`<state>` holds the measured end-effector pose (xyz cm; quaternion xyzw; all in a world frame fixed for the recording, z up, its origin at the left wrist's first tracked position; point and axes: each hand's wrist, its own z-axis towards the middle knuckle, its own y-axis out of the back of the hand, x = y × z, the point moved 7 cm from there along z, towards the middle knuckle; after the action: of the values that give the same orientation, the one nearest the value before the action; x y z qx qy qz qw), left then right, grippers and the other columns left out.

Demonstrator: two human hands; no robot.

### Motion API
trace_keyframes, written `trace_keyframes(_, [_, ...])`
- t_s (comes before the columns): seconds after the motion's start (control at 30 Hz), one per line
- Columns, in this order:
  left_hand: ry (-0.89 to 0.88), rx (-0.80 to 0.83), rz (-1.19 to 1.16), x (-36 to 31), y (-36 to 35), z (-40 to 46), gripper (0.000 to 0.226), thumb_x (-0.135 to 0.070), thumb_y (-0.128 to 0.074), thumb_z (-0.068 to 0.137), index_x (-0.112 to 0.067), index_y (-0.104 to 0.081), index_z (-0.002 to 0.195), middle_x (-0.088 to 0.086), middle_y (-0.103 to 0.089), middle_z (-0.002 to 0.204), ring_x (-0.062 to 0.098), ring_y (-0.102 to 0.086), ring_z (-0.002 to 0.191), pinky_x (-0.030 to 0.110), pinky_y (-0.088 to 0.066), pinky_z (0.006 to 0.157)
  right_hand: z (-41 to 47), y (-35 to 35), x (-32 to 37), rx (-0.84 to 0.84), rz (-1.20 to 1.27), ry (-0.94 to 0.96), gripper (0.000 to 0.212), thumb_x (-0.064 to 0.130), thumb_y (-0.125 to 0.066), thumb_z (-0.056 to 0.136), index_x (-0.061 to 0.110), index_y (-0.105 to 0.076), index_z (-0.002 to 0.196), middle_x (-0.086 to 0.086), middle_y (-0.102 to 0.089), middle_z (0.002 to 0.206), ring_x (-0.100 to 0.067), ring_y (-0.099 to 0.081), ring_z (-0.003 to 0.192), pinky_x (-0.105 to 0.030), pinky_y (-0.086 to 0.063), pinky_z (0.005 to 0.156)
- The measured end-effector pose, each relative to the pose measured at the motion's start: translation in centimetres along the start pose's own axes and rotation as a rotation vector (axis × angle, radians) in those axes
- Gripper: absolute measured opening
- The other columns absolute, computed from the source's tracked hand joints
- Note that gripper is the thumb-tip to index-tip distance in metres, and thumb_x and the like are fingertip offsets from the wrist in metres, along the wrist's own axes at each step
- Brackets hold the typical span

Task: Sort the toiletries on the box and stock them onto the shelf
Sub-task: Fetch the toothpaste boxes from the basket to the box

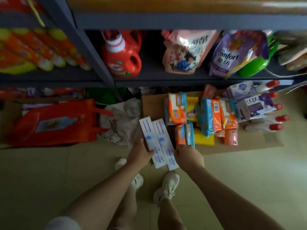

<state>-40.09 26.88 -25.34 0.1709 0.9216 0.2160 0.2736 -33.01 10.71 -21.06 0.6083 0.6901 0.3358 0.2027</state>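
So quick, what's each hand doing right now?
Left hand: grips the left white toothpaste box by its side.
Right hand: holds the right white toothpaste box at its near end.

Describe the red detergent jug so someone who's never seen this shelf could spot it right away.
Find the dark metal shelf above the cardboard box on the floor. On its lower tier, just right of the upright post, stands the jug. It is the only rigid red bottle with a handle and white collar; the things to its right are soft pouches, pink and purple.
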Motion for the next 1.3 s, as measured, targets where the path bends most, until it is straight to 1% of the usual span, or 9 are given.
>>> trace_keyframes(0.17, [0.104,-0.119,-0.341,0.6,-5.7,0.3,0.071,-0.033,-0.076,0.073,-0.014,-0.035,0.128,0.004,-0.054,0.126,0.025,-0.059,0.108,0.042,-0.05,0.09,-0.4,-2.7,-4.0,-0.003,-0.011,0.01,0.03,0.037,-0.04,0.095,0.016,-0.058,0.107,-0.011,-0.063,0.111,-0.032,-0.061,0.1,-0.033,-0.047,0.074])
trace_keyframes(0.4, [0.185,-0.291,-0.373,1.8,-6.6,0.7,0.066,-0.028,-0.075,0.076,-0.007,-0.039,0.126,0.006,-0.05,0.121,0.027,-0.058,0.104,0.037,-0.049,0.083,-0.2,-7.7,-6.0,0.067,0.25,0.055,0.054,0.048,-0.055,0.087,0.02,-0.043,0.132,-0.002,-0.049,0.132,-0.024,-0.052,0.117,-0.039,-0.049,0.084])
trace_keyframes(0.57, [0.238,-0.33,-0.343,4.5,-6.0,0.1,0.076,-0.03,-0.077,0.071,-0.005,-0.037,0.131,0.012,-0.051,0.125,0.028,-0.056,0.108,0.036,-0.05,0.083,0.1,-10.2,-3.1,0.02,0.451,-0.011,0.067,0.041,-0.067,0.08,0.011,-0.033,0.13,-0.007,-0.042,0.133,-0.028,-0.045,0.123,-0.044,-0.046,0.089])
trace_keyframes(0.77, [0.166,-0.328,-0.296,4.1,-5.8,0.3,0.076,-0.028,-0.074,0.071,-0.008,-0.035,0.133,0.011,-0.044,0.124,0.026,-0.054,0.106,0.034,-0.048,0.076,0.1,-10.0,-2.8,-0.017,0.636,-0.042,0.046,0.028,-0.065,0.078,0.01,-0.046,0.116,-0.011,-0.06,0.108,-0.03,-0.057,0.098,-0.031,-0.046,0.072])
trace_keyframes(0.87, [0.116,-0.327,-0.272,2.8,-6.2,0.2,0.081,-0.032,-0.078,0.069,-0.008,-0.034,0.133,0.015,-0.043,0.125,0.03,-0.05,0.112,0.037,-0.047,0.083,-1.0,-8.5,-3.4,0.182,1.155,-0.02,0.036,0.026,-0.061,0.077,0.012,-0.052,0.11,-0.01,-0.062,0.094,-0.016,-0.061,0.073,-0.018,-0.046,0.058])
trace_keyframes(0.93, [0.134,-0.308,-0.225,2.3,-6.7,0.2,0.083,-0.034,-0.078,0.07,-0.006,-0.031,0.133,0.017,-0.04,0.127,0.033,-0.048,0.114,0.041,-0.048,0.086,-1.8,-7.8,-4.2,0.394,1.473,-0.035,0.053,0.031,-0.063,0.064,0.007,-0.055,0.11,-0.01,-0.064,0.084,-0.014,-0.064,0.066,-0.023,-0.047,0.057])
trace_keyframes(1.07, [0.223,-0.348,-0.173,1.9,-6.0,0.1,0.074,-0.024,-0.073,0.072,-0.006,-0.031,0.13,0.016,-0.042,0.127,0.036,-0.051,0.11,0.046,-0.049,0.087,-3.0,-6.0,-5.1,0.667,1.628,0.029,0.09,0.045,-0.081,0.035,0.007,-0.055,0.112,-0.009,-0.066,0.081,-0.018,-0.064,0.071,-0.029,-0.047,0.065])
trace_keyframes(1.17, [0.203,-0.273,-0.553,2.0,-4.8,0.0,0.067,-0.011,-0.063,0.079,-0.012,-0.032,0.138,0.013,-0.054,0.122,0.032,-0.056,0.105,0.042,-0.049,0.088,-3.5,-4.1,-5.0,0.774,1.761,0.068,0.081,0.039,-0.082,0.04,0.009,-0.06,0.112,-0.009,-0.064,0.086,-0.021,-0.062,0.074,-0.03,-0.052,0.066])
trace_keyframes(1.3, [0.28,0.097,-1.391,0.2,-2.1,-3.2,0.019,-0.008,-0.045,0.09,-0.008,-0.052,0.107,0.009,-0.056,0.1,0.02,-0.056,0.085,0.032,-0.045,0.07,-4.6,-1.0,-3.4,0.86,1.892,0.087,0.076,0.031,-0.079,0.039,0.006,-0.059,0.108,-0.012,-0.062,0.08,-0.021,-0.06,0.064,-0.031,-0.05,0.065])
